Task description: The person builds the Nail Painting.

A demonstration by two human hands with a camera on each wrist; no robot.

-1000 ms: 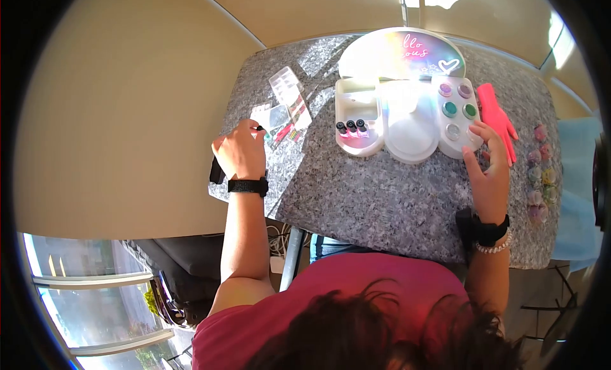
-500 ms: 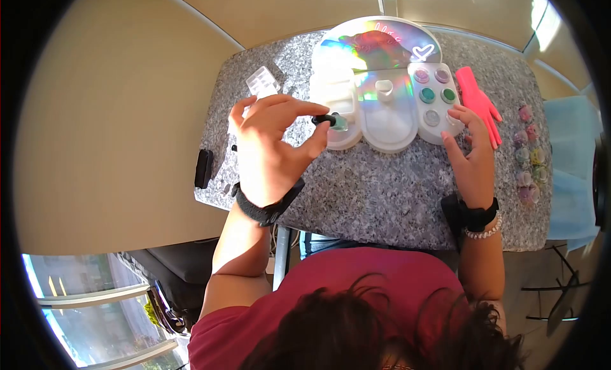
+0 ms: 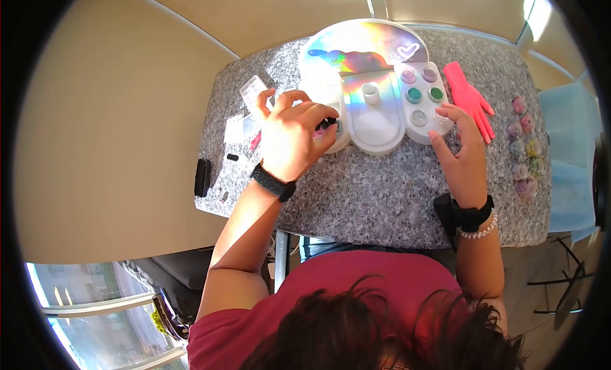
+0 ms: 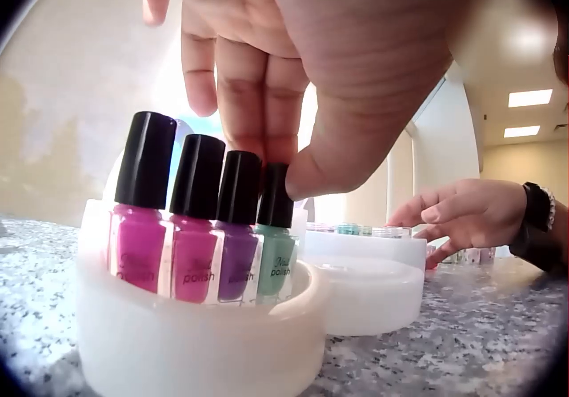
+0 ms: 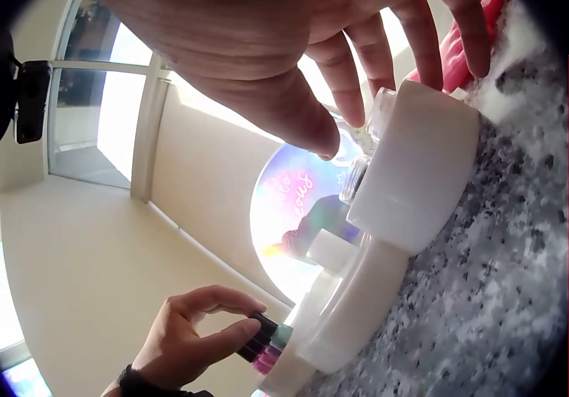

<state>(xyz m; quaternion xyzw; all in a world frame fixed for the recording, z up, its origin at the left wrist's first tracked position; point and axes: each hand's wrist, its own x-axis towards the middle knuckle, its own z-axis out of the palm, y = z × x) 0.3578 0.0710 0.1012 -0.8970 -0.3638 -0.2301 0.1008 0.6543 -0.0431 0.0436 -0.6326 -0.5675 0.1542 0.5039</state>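
The left hand (image 3: 294, 136) pinches the black cap of a green nail polish bottle (image 4: 277, 264) between thumb and fingers. That bottle stands in the rounded white compartment (image 4: 204, 352) beside a purple bottle (image 4: 236, 259) and two pink ones. In the head view the right hand (image 3: 466, 155) is at the right section of the white organizer (image 3: 377, 141), fingers slightly bent around its lower right jar. Whether those fingers touch the jar is unclear. Green, purple and clear jars sit in that section, and a holographic panel (image 3: 363, 42) rises behind.
A pink hand-shaped form (image 3: 470, 101) lies right of the organizer. Several small colourful items (image 3: 527, 187) line the table's right side. A clear divided case (image 3: 253, 90), a small black piece (image 3: 233, 157) and a black block (image 3: 202, 178) are on the left.
The left hand has moved from the table's left side to the organizer, bringing the green bottle into the left compartment beside the others. The right hand stays by the jars.
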